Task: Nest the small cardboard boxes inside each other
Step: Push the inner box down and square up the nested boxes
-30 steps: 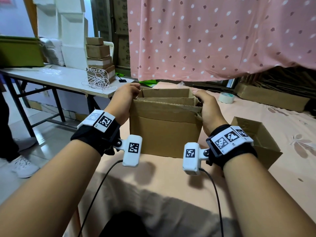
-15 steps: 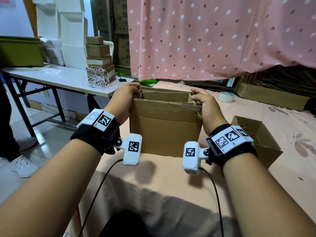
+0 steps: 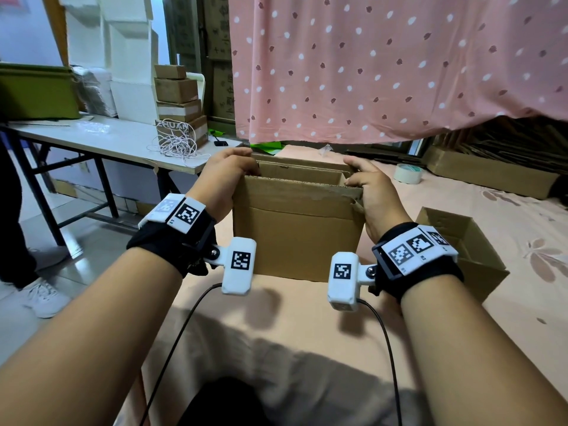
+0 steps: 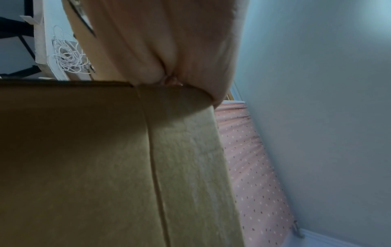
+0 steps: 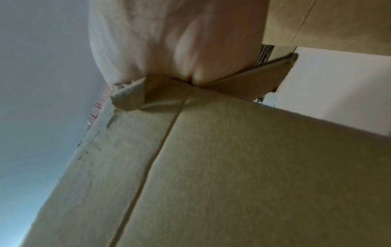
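Inner box [image 3: 299,173] sits centred inside outer box [image 3: 296,238], rim apparently slightly lower; left hand [image 3: 226,176] and right hand [image 3: 368,192] each clamp the end walls.

Fingertips of both the left hand [image 3: 226,176] and right hand [image 3: 370,187] are hidden inside the box [image 3: 296,232].
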Available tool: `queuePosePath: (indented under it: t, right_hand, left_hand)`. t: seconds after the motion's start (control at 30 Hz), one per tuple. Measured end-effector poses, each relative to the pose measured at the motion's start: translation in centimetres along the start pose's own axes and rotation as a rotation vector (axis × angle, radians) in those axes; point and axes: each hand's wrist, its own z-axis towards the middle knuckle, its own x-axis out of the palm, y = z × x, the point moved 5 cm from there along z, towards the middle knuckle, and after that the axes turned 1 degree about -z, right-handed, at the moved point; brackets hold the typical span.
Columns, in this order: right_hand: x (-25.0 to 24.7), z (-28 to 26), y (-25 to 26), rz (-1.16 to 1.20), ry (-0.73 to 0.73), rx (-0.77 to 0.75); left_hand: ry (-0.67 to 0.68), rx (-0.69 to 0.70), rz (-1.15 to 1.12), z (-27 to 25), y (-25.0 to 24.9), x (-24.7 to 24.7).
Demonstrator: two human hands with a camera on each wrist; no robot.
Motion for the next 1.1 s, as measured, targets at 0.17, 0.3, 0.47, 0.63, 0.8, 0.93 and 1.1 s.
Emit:
queuePosePath:
  t: [0.17,0.3,0.47,0.63,0.8,0.93,1.1]
  right_hand:
    - [-0.1,0.0,-0.1,0.026,-0.01,0.005]
    - [-0.2,0.0,0.0,0.044,-0.007,-0.001]
    - [-0.3,0.3,-0.1,0.082,0.0,0.004]
    - [-0.6,0.4,-0.3,0.08,-0.019,0.023]
    - [-0.3,-0.4,0.4,0.043,-0.034,0.053]
    - [0.0,-0.6,1.2,-0.033,-0.031,0.142]
    - [-0.3,-1.4,2.4,-0.227,-0.053,0.284]
  left_hand:
    - [-0.005,0.001,-0.021,-0.1,0.0,0.0]
    - [-0.01,0.008,-0.027,-0.1,-0.1,0.0]
    - [-0.005,0.002,-0.045,0.5,0.2,-0.2]
    - [-0.004,0.001,-0.026,0.8,0.4,-0.3]
    - [0.003,-0.002,0.047,0.5,-0.2,-0.1]
    - [0.006,-0.048,0.148,-0.2,-1.1,0.5]
    - [-0.034,-0.056,0.488,-0.6,-2.4,0.1]
